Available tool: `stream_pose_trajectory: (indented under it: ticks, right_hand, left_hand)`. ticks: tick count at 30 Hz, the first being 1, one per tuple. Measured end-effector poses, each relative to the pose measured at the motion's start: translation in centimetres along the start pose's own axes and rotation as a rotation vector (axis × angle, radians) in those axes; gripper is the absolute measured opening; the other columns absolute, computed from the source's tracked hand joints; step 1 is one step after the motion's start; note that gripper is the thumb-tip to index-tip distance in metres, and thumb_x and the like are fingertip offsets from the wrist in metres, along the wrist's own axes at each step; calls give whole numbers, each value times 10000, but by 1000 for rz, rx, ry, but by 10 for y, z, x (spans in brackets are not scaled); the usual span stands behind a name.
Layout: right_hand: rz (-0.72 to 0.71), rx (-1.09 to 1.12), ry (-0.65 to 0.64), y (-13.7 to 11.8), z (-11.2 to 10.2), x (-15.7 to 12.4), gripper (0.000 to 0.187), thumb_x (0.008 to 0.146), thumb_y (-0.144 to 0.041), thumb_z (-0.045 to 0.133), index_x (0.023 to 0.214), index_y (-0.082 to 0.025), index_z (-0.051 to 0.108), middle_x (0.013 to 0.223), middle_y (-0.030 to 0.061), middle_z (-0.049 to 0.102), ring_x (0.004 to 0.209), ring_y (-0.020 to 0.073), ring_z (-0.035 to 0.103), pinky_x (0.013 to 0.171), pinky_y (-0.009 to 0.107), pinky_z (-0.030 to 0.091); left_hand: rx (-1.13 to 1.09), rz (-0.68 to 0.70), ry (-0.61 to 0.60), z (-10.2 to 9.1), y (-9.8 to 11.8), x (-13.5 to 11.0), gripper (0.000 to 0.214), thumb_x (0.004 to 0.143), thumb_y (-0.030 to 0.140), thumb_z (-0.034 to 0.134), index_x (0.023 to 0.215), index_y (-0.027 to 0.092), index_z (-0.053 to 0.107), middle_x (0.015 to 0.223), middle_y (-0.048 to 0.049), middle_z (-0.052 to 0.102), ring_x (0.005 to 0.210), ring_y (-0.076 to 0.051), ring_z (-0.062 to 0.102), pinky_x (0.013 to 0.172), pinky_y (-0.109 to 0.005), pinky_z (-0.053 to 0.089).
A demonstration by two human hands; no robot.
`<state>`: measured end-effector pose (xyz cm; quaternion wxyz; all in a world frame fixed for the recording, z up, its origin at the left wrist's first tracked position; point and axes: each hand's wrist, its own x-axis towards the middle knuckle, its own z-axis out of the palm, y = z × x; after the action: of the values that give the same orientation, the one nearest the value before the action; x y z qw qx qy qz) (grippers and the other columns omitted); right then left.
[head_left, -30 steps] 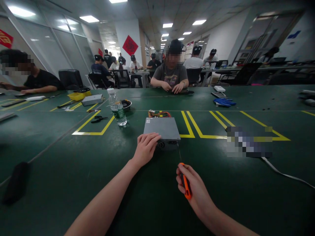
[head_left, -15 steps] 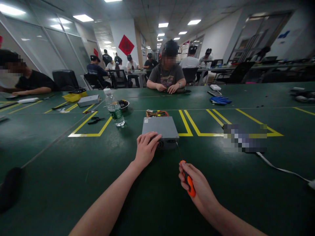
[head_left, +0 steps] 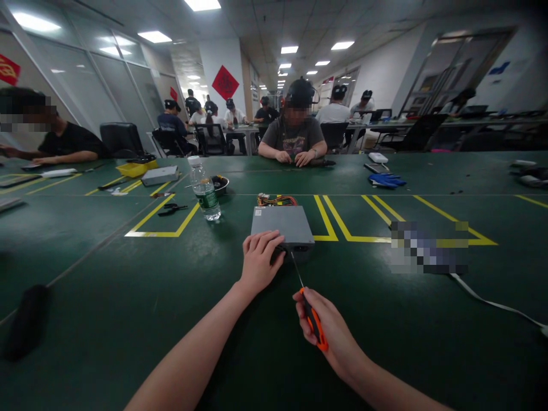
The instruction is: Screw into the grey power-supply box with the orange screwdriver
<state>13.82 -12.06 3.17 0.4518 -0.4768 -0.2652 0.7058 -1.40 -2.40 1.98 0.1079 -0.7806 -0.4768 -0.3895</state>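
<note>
left hand: flat, fingers spread on near left corner of grey metal box | right hand: closed around orange screwdriver, tip at box's near face | box: on green table, beyond both hands

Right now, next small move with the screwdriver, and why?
Probably press the screwdriver tip squarely into the near face of the grey box and start turning. The right hand grips the orange handle, the shaft points at that face, and the left hand braces the box. No screw head is discernible.
</note>
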Motion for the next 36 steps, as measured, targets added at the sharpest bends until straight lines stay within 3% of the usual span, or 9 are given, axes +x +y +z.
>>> stream_pose_trajectory:
  ticks: [13,23,30,33,36]
  right_hand:
    - [11,-9,60,-7,5,3,312,711,-450,685,760,-165,569,601,-29,522,432,63,437,364,165,272]
    - [26,92,130,-9,12,3,214,729,-264,708,694,-170,519,582,-43,494,450,59,421,361,151,291]
    - [146,211,126,-5,21,2,188,855,-333,578,789,-159,601,665,6,554,518,81,505,446,176,402]
    - [187,277,136,-5,23,2,202,891,-318,522,800,-157,605,651,5,542,474,71,475,401,165,362]
    - [134,306,163,-6,22,3,168,843,-250,595,705,-157,568,629,-16,516,441,51,431,351,144,284]
  left_hand:
    - [4,-125,24,4,13,4,267,777,300,610,1026,237,539,1137,-36,584,1109,-218,463,1021,-420,250]
    - [44,-203,18,6,21,9,222,765,315,610,962,231,549,1099,-47,587,1070,-249,463,1006,-461,243]
    - [24,-203,39,6,23,9,219,753,298,622,947,233,546,1080,-42,591,1045,-251,464,1007,-477,245]
    - [17,-206,49,8,22,9,221,742,286,630,941,236,545,1072,-42,593,1045,-249,465,1007,-480,247]
    - [12,-208,40,8,22,9,227,743,288,631,946,236,543,1079,-38,590,1046,-243,463,1005,-474,248]
